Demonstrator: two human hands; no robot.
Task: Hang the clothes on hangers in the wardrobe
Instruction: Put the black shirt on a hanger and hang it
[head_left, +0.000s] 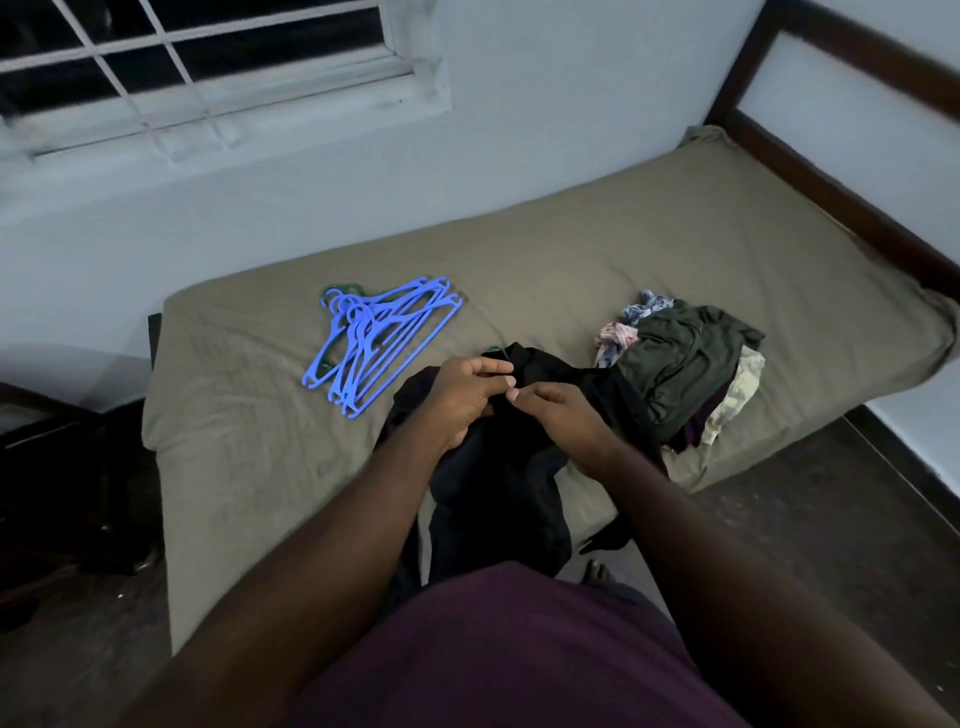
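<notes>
My left hand (462, 400) and my right hand (563, 418) both pinch the black cloth garment (498, 488) near its top, so each grip is closed on the fabric. The garment lies on the bed with the olive-brown sheet (249, 467), between the heap of blue plastic hangers (379, 338) and the pile of mixed clothes (685, 374).

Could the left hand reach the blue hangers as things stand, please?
Probably yes: the blue hangers lie uncovered just beyond the left hand, though it holds the black garment.
</notes>
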